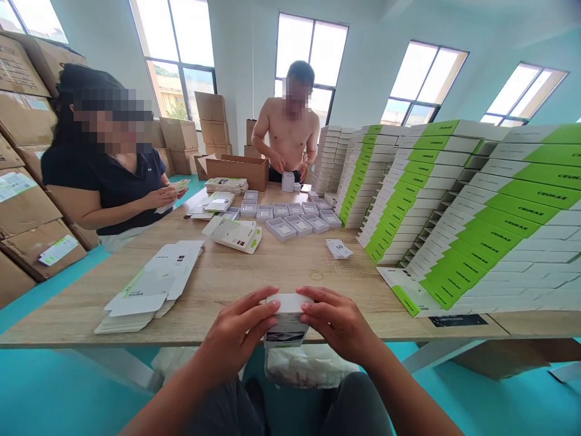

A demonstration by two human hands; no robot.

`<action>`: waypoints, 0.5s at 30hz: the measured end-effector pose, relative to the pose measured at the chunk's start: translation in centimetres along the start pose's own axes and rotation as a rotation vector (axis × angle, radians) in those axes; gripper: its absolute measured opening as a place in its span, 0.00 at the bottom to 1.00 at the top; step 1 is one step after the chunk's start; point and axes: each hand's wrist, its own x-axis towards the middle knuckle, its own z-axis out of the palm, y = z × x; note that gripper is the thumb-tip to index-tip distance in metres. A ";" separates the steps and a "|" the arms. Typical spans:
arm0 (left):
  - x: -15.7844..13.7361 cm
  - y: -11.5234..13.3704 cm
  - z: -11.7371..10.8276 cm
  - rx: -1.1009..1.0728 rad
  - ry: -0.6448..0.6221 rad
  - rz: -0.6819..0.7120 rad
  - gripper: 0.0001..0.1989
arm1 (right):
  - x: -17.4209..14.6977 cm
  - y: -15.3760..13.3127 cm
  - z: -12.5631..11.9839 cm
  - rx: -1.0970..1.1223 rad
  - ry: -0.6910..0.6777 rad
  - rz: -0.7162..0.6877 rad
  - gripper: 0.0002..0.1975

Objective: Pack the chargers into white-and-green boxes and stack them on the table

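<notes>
Between my two hands, at the table's front edge, is a small white box [285,330] with a dark printed picture on the side facing me. My left hand [242,327] grips its left side, fingertips near the top. On the opposite side, my right hand [338,321] holds the box with curled fingers. A tan rubber band [316,276] lies on the wood just beyond it. Farther out sit a few white printed leaflets [338,249]. Flat white cartons [154,278] with green print are piled to my left.
Tall stacks of green-and-white boxes [494,227] line the table's right side. Several pale trays [297,225] stand mid-table, near flattened cartons [233,233]. An open brown carton [238,171] is behind. One person [109,157] stands left, another [290,130] at the far end.
</notes>
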 end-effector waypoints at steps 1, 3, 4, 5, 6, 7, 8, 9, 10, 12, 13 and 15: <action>-0.6 -0.5 0.6 -0.010 -0.003 0.011 0.16 | 0.0 -0.1 0.1 -0.006 -0.007 0.012 0.06; -1.8 -1.2 2.0 -0.106 0.008 -0.096 0.21 | -0.1 -0.4 0.3 0.019 -0.005 0.071 0.06; -2.4 -1.3 2.9 -0.189 0.017 -0.200 0.25 | -0.3 -0.6 0.5 0.060 0.012 0.124 0.06; -2.9 -1.2 3.7 -0.286 0.021 -0.316 0.27 | -0.6 -0.8 0.6 0.126 0.047 0.189 0.04; -3.4 -1.0 4.5 -0.385 0.013 -0.420 0.27 | -1.0 -1.1 0.7 0.217 0.094 0.254 0.08; -3.7 -0.8 5.1 -0.476 -0.003 -0.493 0.25 | -1.5 -1.3 0.7 0.330 0.133 0.307 0.18; -3.8 -0.5 5.6 -0.558 -0.023 -0.524 0.23 | -2.0 -1.6 0.6 0.454 0.144 0.348 0.29; -3.8 -0.2 5.9 -0.616 -0.044 -0.522 0.21 | -2.7 -1.8 0.4 0.570 0.129 0.377 0.38; -3.6 0.0 6.2 -0.640 -0.053 -0.492 0.20 | -3.3 -2.1 0.0 0.655 0.099 0.400 0.42; -2.6 0.3 6.4 -0.558 -0.045 -0.331 0.18 | -4.7 -2.9 -1.2 0.684 0.074 0.465 0.41; -1.9 0.4 6.5 -0.456 -0.028 -0.198 0.17 | -5.4 -3.5 -1.8 0.642 0.113 0.506 0.39; -0.2 0.8 6.9 -0.196 0.003 0.111 0.14 | -6.7 -4.7 -3.0 0.485 0.215 0.576 0.39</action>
